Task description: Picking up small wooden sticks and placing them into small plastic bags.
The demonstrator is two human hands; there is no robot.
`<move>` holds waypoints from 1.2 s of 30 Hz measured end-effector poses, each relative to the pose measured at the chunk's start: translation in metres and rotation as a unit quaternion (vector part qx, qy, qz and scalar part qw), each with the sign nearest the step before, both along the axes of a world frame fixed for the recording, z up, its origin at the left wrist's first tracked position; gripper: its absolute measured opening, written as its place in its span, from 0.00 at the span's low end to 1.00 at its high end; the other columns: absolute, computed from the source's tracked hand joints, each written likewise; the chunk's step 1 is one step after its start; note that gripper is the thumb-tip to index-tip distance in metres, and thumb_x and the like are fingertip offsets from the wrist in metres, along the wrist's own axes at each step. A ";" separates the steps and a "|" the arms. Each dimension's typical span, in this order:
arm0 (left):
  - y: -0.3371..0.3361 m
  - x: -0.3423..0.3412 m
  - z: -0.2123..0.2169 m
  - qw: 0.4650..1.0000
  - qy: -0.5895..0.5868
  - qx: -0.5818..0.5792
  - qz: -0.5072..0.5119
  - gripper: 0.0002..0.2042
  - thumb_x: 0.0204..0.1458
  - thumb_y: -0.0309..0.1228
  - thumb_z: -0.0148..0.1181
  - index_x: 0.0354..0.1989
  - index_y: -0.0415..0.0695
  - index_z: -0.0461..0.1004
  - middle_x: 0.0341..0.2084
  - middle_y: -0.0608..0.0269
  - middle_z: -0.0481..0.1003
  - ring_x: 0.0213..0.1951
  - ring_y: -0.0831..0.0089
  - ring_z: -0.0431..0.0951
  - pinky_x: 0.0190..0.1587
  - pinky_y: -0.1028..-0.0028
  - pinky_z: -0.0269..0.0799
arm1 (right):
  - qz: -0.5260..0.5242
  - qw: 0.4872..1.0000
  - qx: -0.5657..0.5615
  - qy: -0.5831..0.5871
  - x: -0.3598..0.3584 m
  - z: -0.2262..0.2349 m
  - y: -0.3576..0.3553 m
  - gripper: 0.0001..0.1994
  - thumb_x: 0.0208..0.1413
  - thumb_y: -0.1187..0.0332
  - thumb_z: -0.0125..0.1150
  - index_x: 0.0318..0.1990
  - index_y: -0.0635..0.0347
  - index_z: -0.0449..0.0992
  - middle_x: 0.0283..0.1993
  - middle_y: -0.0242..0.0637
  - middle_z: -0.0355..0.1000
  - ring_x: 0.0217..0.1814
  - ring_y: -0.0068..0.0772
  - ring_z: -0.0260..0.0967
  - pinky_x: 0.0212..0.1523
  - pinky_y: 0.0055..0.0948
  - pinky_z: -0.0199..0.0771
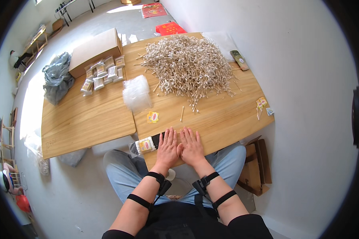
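Note:
Both of my hands lie flat side by side at the table's near edge, fingers stretched forward and thumbs touching. Under or between them, a few thin wooden sticks show; the rest is covered. My left hand (168, 149) rests beside a clear pack of cotton swabs (145, 145) with a yellow label, and a dark strip lies between the two. My right hand (192, 145) presses on the table to the right and grips nothing. Ahead of my fingers lies one loose cotton swab (182, 114). Small yellow label cards (152, 117) sit to its left.
A large heap of cotton swabs (187, 65) covers the far middle. Left of it are clear plastic bags (136, 93), several filled swab packs (101, 71), a cardboard box (95, 51) and a grey plastic bag (58, 75). A phone-like object (239, 60) lies far right, with small cards (261, 102) nearer.

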State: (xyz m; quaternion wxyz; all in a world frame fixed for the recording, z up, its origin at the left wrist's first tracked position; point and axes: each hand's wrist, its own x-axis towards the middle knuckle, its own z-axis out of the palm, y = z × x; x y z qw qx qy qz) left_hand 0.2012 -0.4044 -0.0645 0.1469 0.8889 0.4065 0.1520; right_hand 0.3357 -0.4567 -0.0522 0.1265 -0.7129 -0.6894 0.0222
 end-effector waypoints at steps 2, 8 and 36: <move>0.000 0.001 0.002 1.000 -0.002 -0.007 0.000 0.30 0.62 0.44 0.43 0.68 0.36 0.55 0.69 0.46 0.52 0.72 0.53 0.48 0.71 0.53 0.38 | 0.004 1.000 -0.001 0.002 0.002 -0.002 0.000 0.31 0.58 0.58 0.47 0.68 0.61 0.60 0.72 0.47 0.54 0.76 0.44 0.46 0.74 0.53 0.36; 0.000 0.001 0.006 1.000 -0.004 -0.024 0.001 0.30 0.62 0.44 0.42 0.68 0.36 0.56 0.69 0.45 0.52 0.72 0.52 0.47 0.71 0.53 0.37 | 0.009 1.000 -0.022 -0.014 -0.001 -0.004 0.001 0.31 0.59 0.58 0.44 0.69 0.61 0.58 0.73 0.47 0.52 0.77 0.43 0.44 0.74 0.52 0.33; -0.009 -0.005 -0.004 1.000 0.008 -0.001 0.010 0.33 0.61 0.49 0.43 0.68 0.36 0.56 0.70 0.44 0.50 0.72 0.50 0.46 0.71 0.54 0.39 | -0.031 0.999 0.021 0.032 -0.013 -0.007 -0.004 0.27 0.62 0.56 0.45 0.66 0.57 0.64 0.71 0.39 0.58 0.75 0.38 0.49 0.73 0.49 0.39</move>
